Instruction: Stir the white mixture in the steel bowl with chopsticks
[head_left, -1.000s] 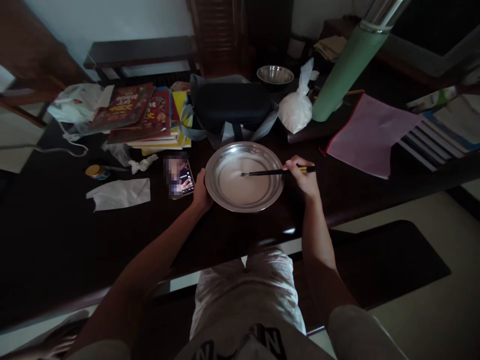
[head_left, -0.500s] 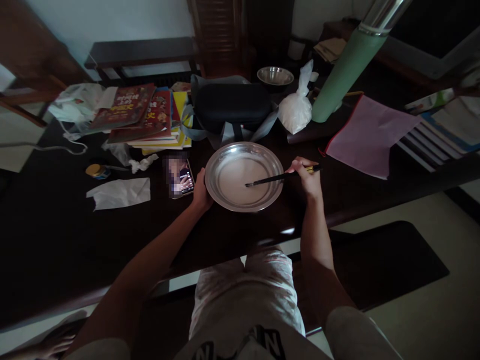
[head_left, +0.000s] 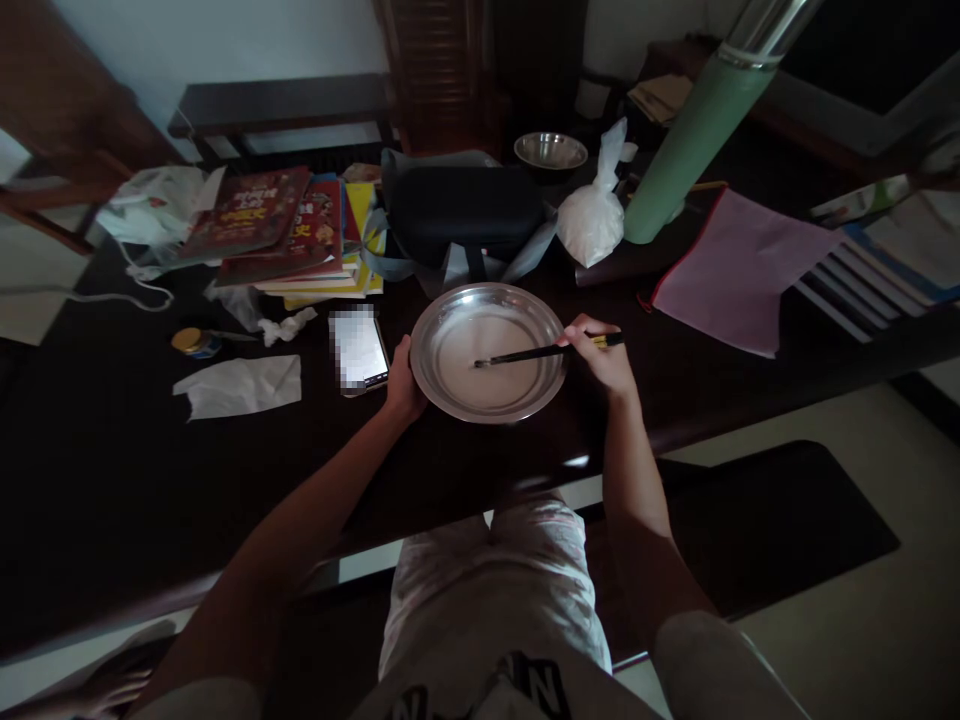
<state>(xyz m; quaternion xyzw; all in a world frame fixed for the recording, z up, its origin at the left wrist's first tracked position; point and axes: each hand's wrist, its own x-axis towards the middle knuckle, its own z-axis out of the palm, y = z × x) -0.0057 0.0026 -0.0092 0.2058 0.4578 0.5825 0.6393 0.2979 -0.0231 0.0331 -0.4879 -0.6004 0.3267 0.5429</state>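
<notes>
A round metal basin [head_left: 439, 395] with whitish contents sits near the front of the dark table. My left hand [head_left: 405, 385] grips its left rim, the thumb up by the edge. In my right hand [head_left: 600, 355], at the basin's right side, is a pair of black chopsticks [head_left: 525, 353] with gold bands. Their tips dip into the pale contents a little left of the middle. I cannot tell how thick the contents are. Just left of my left hand lies a phone [head_left: 361, 347] with a lit, blurred-out screen.
Behind the basin stand a black case [head_left: 465, 210], a tied bag of white powder [head_left: 590, 225] and a tall green flask [head_left: 697, 150]. Books [head_left: 255, 220], a small jar [head_left: 196, 342] and a tissue [head_left: 238, 388] lie left. A pink mesh pouch [head_left: 739, 270] lies right.
My right hand has moved left, carrying the chopstick tips left and slightly up through the contents. The phone screen has turned bright white. My left hand stays at the rim.
</notes>
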